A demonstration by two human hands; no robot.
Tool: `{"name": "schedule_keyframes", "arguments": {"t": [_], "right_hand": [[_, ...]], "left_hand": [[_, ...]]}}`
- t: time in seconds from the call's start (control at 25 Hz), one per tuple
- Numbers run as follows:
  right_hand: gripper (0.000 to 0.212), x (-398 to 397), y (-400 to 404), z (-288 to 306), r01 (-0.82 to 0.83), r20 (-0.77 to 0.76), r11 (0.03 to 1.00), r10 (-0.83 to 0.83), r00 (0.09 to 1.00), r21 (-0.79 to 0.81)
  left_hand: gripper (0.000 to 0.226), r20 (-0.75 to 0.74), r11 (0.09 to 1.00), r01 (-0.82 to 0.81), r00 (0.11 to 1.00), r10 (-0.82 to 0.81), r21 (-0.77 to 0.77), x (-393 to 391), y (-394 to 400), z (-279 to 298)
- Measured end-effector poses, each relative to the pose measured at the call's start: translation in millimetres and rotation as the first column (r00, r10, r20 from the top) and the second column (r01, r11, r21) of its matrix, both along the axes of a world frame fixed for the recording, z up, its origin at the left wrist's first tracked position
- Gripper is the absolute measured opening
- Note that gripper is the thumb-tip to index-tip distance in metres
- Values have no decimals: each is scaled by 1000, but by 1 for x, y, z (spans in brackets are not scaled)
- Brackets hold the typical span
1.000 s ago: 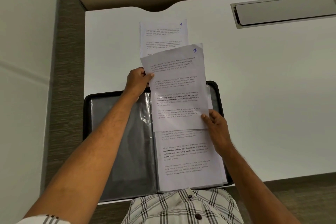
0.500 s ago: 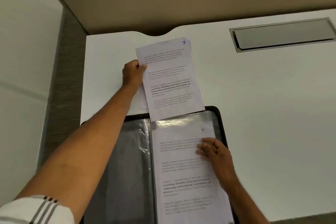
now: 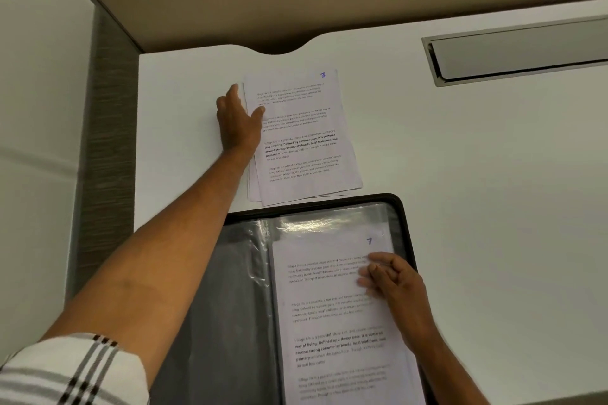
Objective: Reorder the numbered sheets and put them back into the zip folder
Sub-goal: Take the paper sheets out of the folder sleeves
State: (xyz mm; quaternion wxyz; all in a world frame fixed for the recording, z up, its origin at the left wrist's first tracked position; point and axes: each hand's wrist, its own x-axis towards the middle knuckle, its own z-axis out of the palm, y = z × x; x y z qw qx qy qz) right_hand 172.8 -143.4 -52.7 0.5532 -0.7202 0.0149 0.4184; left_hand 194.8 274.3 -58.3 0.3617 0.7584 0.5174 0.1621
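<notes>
Toward the desk's far edge, left hand is lying spread beside sheet 3, thumb touching it. Right hand is pressing sheet 7, fingers relaxed, inside the open zip folder at near edge.

Handwritten "3" on top desk sheet; "7" on folder sheet.

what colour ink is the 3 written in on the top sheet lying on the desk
Blue-purple ink, handwritten in the top right corner of the sheet numbered 3, shown best in the head view.
</notes>
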Motion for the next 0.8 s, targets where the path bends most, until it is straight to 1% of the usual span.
{"name": "schedule_keyframes", "arguments": {"t": [0.04,0.12,0.2,0.28,0.36,0.4,0.44,0.52,0.6,0.68,0.76,0.8], "right_hand": [[17,0,0,0,-4,2,1000,4,1000,-6],[17,0,0,0,-13,7,1000,13,1000,-12],[16,-1,1,1,-18,13,1000,18,1000,-17],[17,-2,0,3,-22,20,1000,23,1000,-17],[18,-1,0,6,-24,18,1000,24,1000,-1],[19,-1,1,8,-25,10,1000,25,1000,9],[21,-2,0,12,-29,-1,999,29,1000,17],[23,-4,-2,19,-43,-8,999,43,999,13],[22,-8,-8,26,-76,21,997,76,997,-16],[18,-13,-18,36,-162,31,985,164,986,-59],[22,-19,-28,46,-297,-32,952,296,955,-78],[25,-21,-32,51,-374,-69,924,369,927,-75]], "left_hand": [[60,-34,998,34,999,-32,59,-6,-8,-2],[50,-131,968,167,981,-144,185,-26,-30,-8],[42,-234,921,294,943,-237,254,-49,-55,-13],[49,-379,871,433,865,-329,233,-69,-73,-17],[63,-481,839,530,772,-416,125,-80,-81,-16],[66,-494,837,541,751,-438,81,-85,-84,-12],[67,-488,843,534,753,-441,62,-92,-90,-6],[66,-446,862,503,785,-430,53,-111,-107,5],[62,-399,884,463,822,-406,55,-138,-132,9],[55,-375,897,424,857,-353,123,-173,-161,15],[46,-328,896,386,894,-305,218,-207,-190,15],[41,-290,895,375,908,-302,241,-222,-204,14]]}}
